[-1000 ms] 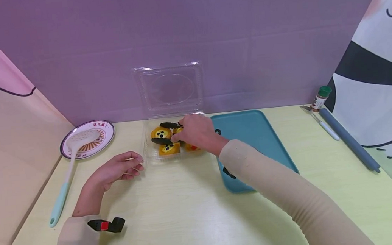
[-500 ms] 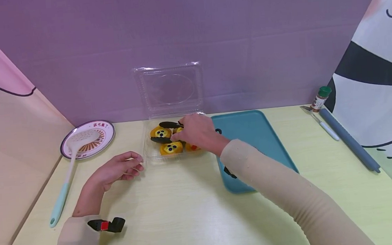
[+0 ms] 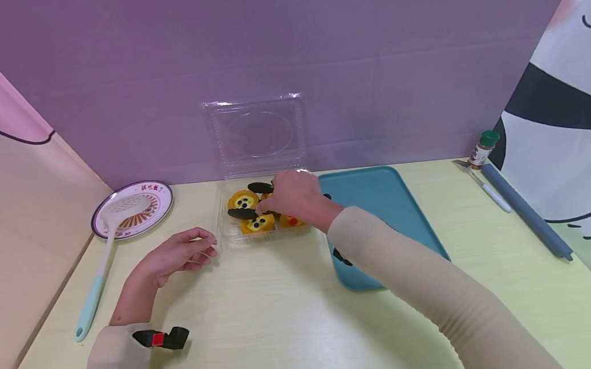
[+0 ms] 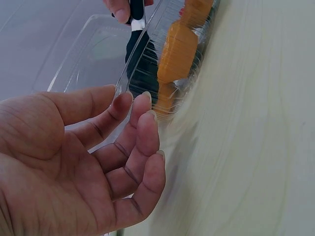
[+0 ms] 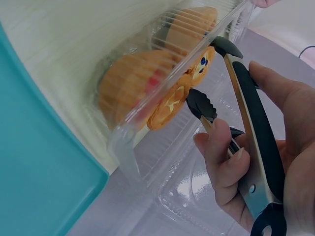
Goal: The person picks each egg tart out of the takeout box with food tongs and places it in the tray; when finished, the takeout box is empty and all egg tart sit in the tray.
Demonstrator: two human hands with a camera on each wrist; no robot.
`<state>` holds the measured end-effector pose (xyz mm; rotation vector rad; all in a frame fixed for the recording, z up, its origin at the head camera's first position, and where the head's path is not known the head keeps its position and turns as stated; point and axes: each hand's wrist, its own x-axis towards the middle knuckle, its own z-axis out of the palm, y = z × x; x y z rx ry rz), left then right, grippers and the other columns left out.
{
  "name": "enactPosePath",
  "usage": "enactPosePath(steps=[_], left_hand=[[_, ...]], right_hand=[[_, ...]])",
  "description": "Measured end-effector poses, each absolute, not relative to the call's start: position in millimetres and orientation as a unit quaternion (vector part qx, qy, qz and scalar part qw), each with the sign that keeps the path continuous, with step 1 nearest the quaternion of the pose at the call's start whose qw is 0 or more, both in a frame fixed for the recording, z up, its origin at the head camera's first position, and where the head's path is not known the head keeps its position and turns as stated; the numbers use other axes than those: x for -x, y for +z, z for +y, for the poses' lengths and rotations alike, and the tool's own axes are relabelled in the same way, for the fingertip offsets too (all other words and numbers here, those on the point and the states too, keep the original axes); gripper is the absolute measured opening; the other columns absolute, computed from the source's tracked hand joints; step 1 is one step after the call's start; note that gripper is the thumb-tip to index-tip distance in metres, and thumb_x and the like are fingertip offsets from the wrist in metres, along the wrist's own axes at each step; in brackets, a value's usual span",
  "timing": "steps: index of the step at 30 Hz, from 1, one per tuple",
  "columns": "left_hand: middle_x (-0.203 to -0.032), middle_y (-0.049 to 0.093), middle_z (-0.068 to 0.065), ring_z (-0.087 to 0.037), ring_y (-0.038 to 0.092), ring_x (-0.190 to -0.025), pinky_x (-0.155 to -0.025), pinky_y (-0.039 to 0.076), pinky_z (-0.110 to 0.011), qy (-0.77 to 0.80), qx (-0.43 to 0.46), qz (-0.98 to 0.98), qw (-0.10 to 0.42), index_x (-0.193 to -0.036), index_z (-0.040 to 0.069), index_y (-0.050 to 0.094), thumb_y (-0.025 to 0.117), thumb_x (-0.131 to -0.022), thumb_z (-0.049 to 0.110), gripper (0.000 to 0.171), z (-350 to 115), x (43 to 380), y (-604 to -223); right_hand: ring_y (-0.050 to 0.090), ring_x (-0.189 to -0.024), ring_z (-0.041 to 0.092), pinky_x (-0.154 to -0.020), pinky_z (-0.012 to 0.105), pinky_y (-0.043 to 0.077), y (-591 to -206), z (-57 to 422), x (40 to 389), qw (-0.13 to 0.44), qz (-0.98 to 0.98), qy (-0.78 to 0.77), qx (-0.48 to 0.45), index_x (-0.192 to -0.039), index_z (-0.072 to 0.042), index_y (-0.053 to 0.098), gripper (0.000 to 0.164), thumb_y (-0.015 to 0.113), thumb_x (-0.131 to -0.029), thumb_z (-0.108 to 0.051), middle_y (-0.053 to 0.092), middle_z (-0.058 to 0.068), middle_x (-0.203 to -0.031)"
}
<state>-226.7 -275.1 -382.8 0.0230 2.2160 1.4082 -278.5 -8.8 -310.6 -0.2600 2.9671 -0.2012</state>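
A clear plastic box with its lid raised holds several egg tarts topped with dark berries or red pieces. My right hand grips black-and-steel tongs over the box. The black tong heads stand apart, one on the near side and one on the far side of the back-left tart. My left hand is at the box's front-left corner, thumb and index finger pinching its rim, other fingers loosely bent. My right hand partly hides the right-hand tarts.
A blue tray lies right of the box, under my right forearm. At left, a white skimmer leans on a patterned plate. Far right are a green-capped jar, a white-handled knife and a grey-blue rod.
The far tong head has shifted slightly right and the tong heads are a little wider apart. The front tart slid slightly right, its face turning up more. My left hand stays put.
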Motion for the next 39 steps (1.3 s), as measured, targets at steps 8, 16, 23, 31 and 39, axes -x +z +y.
enactPosePath(steps=[8, 16, 23, 31, 39], left_hand=[[-0.098, 0.069, 0.001, -0.014, 0.062, -0.086, -0.077, 0.053, -0.03, 0.516, -0.008, 0.818, 0.256, -0.121, 0.004, 0.054, 0.051, -0.105, 0.027, 0.028, -274.0, 227.4, -382.3], [-0.098, 0.068, 0.0, -0.014, 0.062, -0.086, -0.077, 0.053, -0.03, 0.515, -0.007, 0.818, 0.256, -0.122, 0.004, 0.054, 0.05, -0.106, 0.026, 0.029, -274.0, 228.1, -382.4], [-0.097, 0.068, 0.001, -0.014, 0.062, -0.086, -0.077, 0.053, -0.03, 0.516, -0.009, 0.818, 0.254, -0.121, 0.005, 0.055, 0.051, -0.105, 0.027, 0.028, -275.0, 228.1, -382.4], [-0.097, 0.068, 0.001, -0.014, 0.062, -0.085, -0.077, 0.054, -0.029, 0.519, -0.011, 0.816, 0.254, -0.121, 0.003, 0.054, 0.051, -0.105, 0.026, 0.028, -275.1, 227.4, -381.5], [-0.097, 0.068, 0.001, -0.014, 0.063, -0.085, -0.077, 0.053, -0.029, 0.518, -0.01, 0.817, 0.254, -0.121, 0.005, 0.055, 0.052, -0.105, 0.027, 0.028, -275.7, 226.9, -382.3]], right_hand=[[0.051, -0.057, 0.012, -0.048, 0.024, 0.037, -311.2, -10.3, 279.0, 0.078, 0.991, -0.065, 0.083, -0.083, -0.02, 0.064, 0.052, 0.068, -0.08, -0.071, 0.048, -0.006, -0.062], [0.055, -0.067, 0.014, -0.049, 0.025, 0.04, -313.0, -8.1, 280.3, 0.068, 0.991, -0.069, 0.095, -0.094, -0.021, 0.067, 0.05, 0.068, -0.082, -0.069, 0.054, -0.004, -0.073], [0.052, -0.06, 0.011, -0.046, 0.023, 0.036, -314.3, -5.3, 282.6, 0.071, 0.989, -0.078, 0.1, -0.119, -0.023, 0.07, 0.057, 0.067, -0.084, -0.068, 0.05, -0.006, -0.069], [0.041, -0.046, 0.009, -0.042, 0.023, 0.03, -317.4, -1.3, 284.3, 0.071, 0.988, -0.086, 0.103, -0.141, -0.029, 0.059, 0.07, 0.066, -0.084, -0.069, 0.038, -0.007, -0.055], [0.037, -0.044, 0.01, -0.043, 0.025, 0.028, -317.1, 2.0, 284.9, 0.079, 0.987, -0.091, 0.109, -0.145, -0.031, 0.054, 0.073, 0.063, -0.085, -0.07, 0.038, -0.007, -0.055]])
